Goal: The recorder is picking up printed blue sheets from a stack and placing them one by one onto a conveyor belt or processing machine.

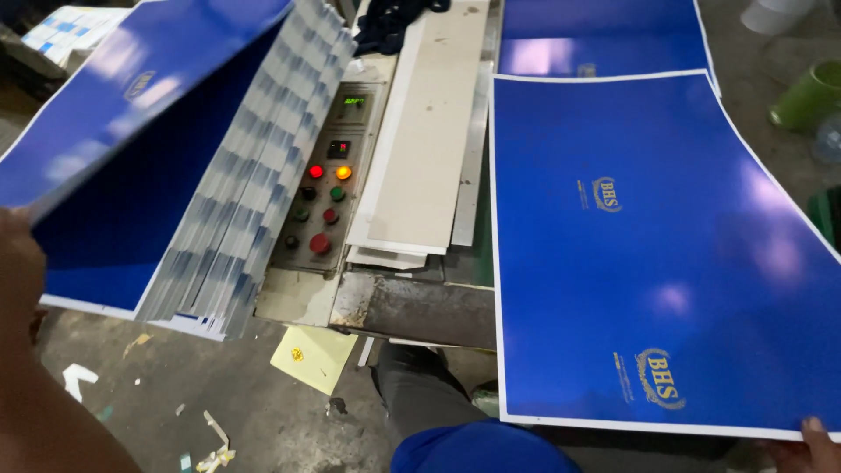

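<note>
Presently a thick stack of blue printed sheets (175,166) is raised left of the control panel (320,175), clamped at its edge by the left hand (17,263). One blue sheet (648,254) already lies flat at right, the right hand (810,442) touching its near corner, grip indeterminate; most sheets remain in the stack.

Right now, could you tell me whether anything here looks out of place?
Yes: paper scraps and a yellow sheet litter the floor. The stack of blue sheets in the left hand is fanned out unevenly.

control panel (322,188) between sheet stacks (219,210)
</note>
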